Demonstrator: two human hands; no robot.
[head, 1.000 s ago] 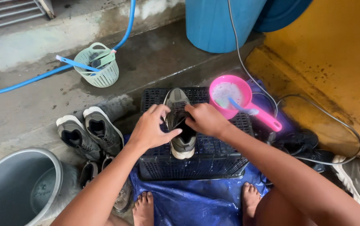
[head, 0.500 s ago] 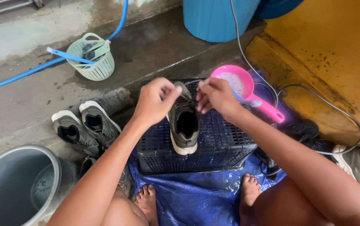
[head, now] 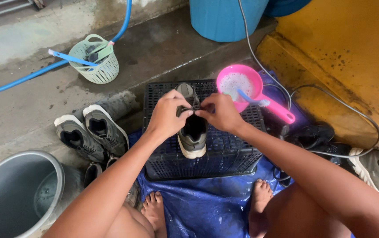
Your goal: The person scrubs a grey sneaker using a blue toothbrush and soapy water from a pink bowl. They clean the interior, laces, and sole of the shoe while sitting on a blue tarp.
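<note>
A wet concrete floor spreads under everything, with a blue tarp laid over it by the person's bare feet. On the tarp stands an upturned black crate, and on the crate lies a grey shoe, sole down, toe pointing away, heel toward the person. Just right of it, at the crate's far corner, a pink dipper holds suds and a brush. Other shoes wait on the floor to the left, beside a steel bucket.

The step in hand looks like work on the laces near the shoe's throat. The left hand and right hand meet there, fingertips pinched shut on what seems to be the lace, though it is too small to be sure. The next move would call for fine, steady pulling from both hands while the shoe stays put on the crate.
</note>
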